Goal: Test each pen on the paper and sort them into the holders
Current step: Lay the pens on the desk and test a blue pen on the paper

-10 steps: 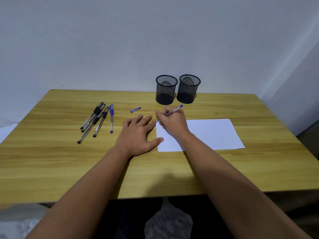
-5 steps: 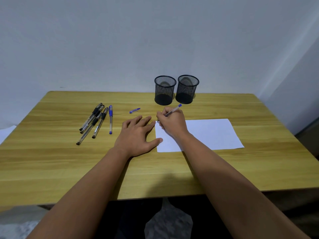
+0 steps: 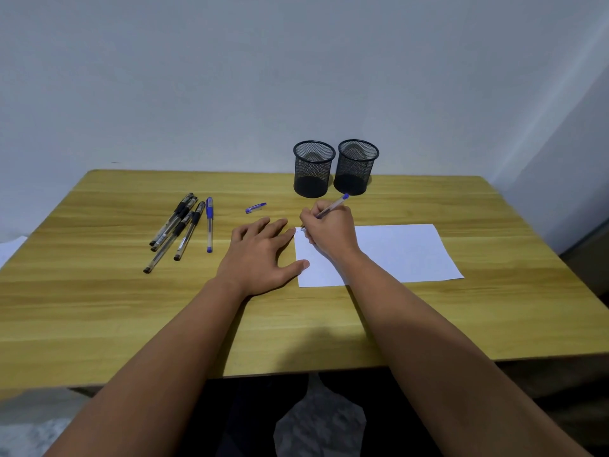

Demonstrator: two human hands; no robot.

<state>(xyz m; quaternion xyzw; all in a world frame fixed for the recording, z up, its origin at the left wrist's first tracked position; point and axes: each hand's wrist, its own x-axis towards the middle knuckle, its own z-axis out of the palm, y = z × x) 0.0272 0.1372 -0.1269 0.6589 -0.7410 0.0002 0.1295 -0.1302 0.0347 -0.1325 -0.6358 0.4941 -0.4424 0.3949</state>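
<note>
The right hand [image 3: 331,234] pinches a blue pen [image 3: 329,208] between thumb and curled fingers, writing-style. The barrel slants up and away from the knuckles toward the holders, and its tip is down at the far left corner of the paper [image 3: 402,252]. The heel of that hand rests on the sheet.

The left hand [image 3: 260,255] lies flat on the table [image 3: 99,318], fingers spread and relaxed, holding nothing. Its thumb tip touches the paper's left edge, and its fingertips reach near the same corner where the pen tip is.

Just beyond the left hand, a small blue cap [image 3: 255,207] lies loose on the wood. Further left, a cluster of black pens [image 3: 176,227] lies fanned out, with one more capped blue pen [image 3: 209,224] just beside them on the right.

At the back edge, two black mesh holders, the left holder [image 3: 313,168] and the right holder [image 3: 356,166], stand upright side by side, almost touching. The raised end of the held pen sits just in front of the right holder.

The paper's right half is bare, with wood showing on to the table's right edge. A wide band of tabletop lies between both hands and the near edge.
</note>
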